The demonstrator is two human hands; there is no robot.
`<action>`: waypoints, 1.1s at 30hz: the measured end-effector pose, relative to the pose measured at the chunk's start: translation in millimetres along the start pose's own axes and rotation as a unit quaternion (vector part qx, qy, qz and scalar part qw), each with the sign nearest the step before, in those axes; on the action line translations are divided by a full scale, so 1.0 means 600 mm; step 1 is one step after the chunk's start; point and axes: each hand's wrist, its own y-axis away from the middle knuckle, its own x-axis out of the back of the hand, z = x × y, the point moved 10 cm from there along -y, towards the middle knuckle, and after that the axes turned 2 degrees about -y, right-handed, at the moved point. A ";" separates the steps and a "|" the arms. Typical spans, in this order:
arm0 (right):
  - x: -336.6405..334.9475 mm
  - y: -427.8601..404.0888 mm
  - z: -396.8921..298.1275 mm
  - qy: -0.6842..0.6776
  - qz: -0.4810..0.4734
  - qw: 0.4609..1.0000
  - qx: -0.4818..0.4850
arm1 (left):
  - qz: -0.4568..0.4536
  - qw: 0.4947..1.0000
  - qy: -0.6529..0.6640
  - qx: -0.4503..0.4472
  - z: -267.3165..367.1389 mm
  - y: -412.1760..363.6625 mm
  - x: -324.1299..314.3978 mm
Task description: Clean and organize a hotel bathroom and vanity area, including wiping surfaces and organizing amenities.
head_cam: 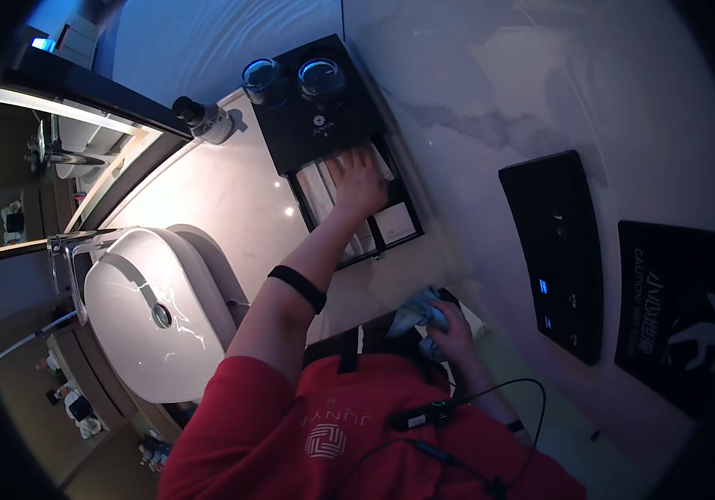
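My left hand (360, 187) lies palm down with fingers apart over white packets (318, 194) in the drawer of a black amenity box (307, 140). The fingertips reach near the box's front edge; whether they grip anything underneath is hidden. A white square packet (395, 224) lies in the drawer's near corner. Two drinking glasses (262, 81) stand on the box. Low in front of my body, my right hand (454, 331) is closed on a crumpled light-blue cloth (416, 312), beyond the counter's near edge.
A white washbasin (145, 337) with a metal faucet (70, 250) is at the left. A dark-capped bottle (210, 124) stands near the mirror. On the marble wall at right are a black control panel (557, 256) and a black wet-floor sign (676, 319).
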 end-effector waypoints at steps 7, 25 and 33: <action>-0.007 -0.001 0.002 0.021 -0.006 1.000 0.009 | 0.030 0.986 0.060 -0.152 0.018 0.033 -0.012; -0.060 -0.324 -0.238 0.094 0.073 0.986 0.115 | 0.036 0.980 0.009 -0.195 -0.059 0.191 0.034; -0.129 -0.440 -0.224 0.273 -0.045 0.961 -0.003 | 0.088 0.965 -0.061 -0.241 -0.060 0.182 0.033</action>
